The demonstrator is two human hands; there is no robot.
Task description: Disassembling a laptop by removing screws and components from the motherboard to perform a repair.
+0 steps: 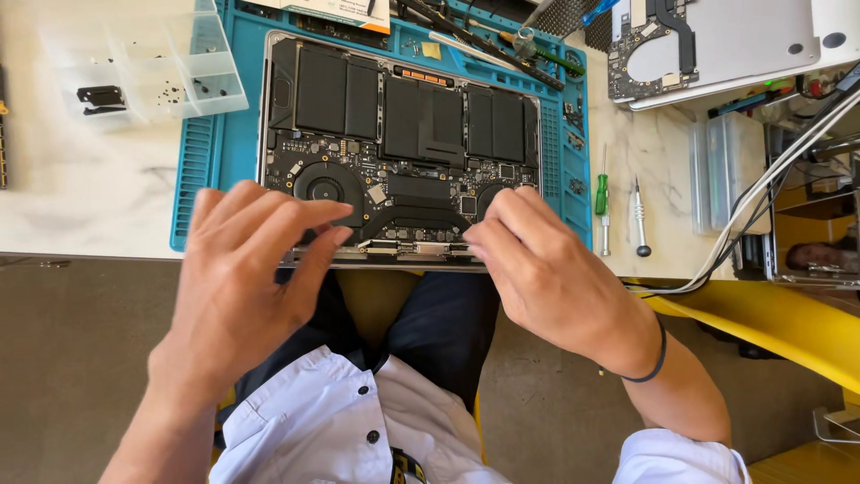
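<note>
An opened laptop [403, 125] lies bottom-up on a blue work mat [202, 166], showing black battery cells, two fans and the circuit board. My left hand [242, 287] hovers over the laptop's near left corner, fingers spread and pointing right, holding nothing I can see. My right hand [546, 269] rests on the near right edge. Its fingertips press on the hinge area by the right fan. Whether it pinches a small part is hidden.
A clear compartment tray [143, 63] with screws and small black parts sits at the back left. Two screwdrivers [618, 211] lie right of the mat. Another laptop shell with a board [708, 45], tools, cables [761, 197] and a yellow chair arm [770, 323] crowd the right.
</note>
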